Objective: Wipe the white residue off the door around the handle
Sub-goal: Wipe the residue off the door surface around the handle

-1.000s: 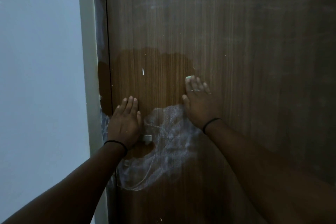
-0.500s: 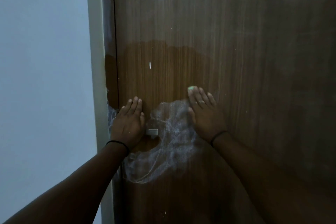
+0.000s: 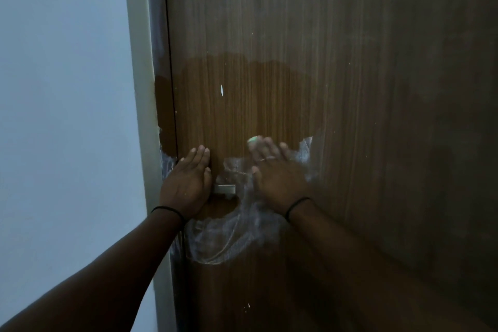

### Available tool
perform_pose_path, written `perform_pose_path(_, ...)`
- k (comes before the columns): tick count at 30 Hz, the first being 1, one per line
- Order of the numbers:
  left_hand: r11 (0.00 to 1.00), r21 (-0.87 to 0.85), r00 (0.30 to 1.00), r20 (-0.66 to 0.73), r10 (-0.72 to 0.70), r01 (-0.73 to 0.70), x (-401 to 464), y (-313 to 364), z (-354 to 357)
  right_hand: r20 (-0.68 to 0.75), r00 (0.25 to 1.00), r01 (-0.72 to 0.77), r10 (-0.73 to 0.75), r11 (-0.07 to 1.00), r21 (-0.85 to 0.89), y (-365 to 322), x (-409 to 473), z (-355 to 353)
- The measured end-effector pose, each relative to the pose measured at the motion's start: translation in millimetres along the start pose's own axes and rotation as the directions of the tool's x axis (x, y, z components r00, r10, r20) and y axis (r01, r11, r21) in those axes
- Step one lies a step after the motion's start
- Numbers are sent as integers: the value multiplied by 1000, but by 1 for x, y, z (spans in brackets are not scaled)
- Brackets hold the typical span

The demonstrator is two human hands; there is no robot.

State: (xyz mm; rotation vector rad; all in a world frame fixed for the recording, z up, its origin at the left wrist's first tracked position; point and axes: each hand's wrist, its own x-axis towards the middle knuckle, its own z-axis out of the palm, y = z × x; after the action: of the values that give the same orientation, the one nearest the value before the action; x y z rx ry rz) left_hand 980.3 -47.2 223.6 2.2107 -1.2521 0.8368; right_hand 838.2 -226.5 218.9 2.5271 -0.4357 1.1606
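Note:
The brown wooden door (image 3: 350, 89) carries a smeared white residue (image 3: 231, 234) around and below the metal handle (image 3: 225, 189). Above it lies a darker, wiped patch. My left hand (image 3: 186, 186) rests flat on the door beside its left edge, fingers pointing up, and covers the handle's left part. My right hand (image 3: 280, 178) presses flat on the residue right of the handle. A small pale green pad (image 3: 253, 139) peeks out beyond its fingertips. More residue (image 3: 307, 148) shows just right of this hand.
A pale door frame (image 3: 140, 116) and a light wall (image 3: 62, 116) stand to the left, with some white smear on the frame at handle height. A small white fleck (image 3: 221, 90) sits on the wiped patch.
My right hand has slid down the door and then left toward the handle, uncovering residue on its right. My left hand has stayed by the handle.

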Motion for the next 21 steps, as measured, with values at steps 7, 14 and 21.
perform_pose_path(7,999,11,998,-44,-45,46,-3,15,8,-14,923,-385,386,922,47,47,-45,-1)
perform_pose_path(14,999,-31,999,-25,-27,26,-5,9,12,37,997,-78,75,991,107,-23,-2,10)
perform_pose_path(21,1000,-5,999,-42,-9,8,-4,8,11,55,998,-27,27,1000,2,20,-22,5)
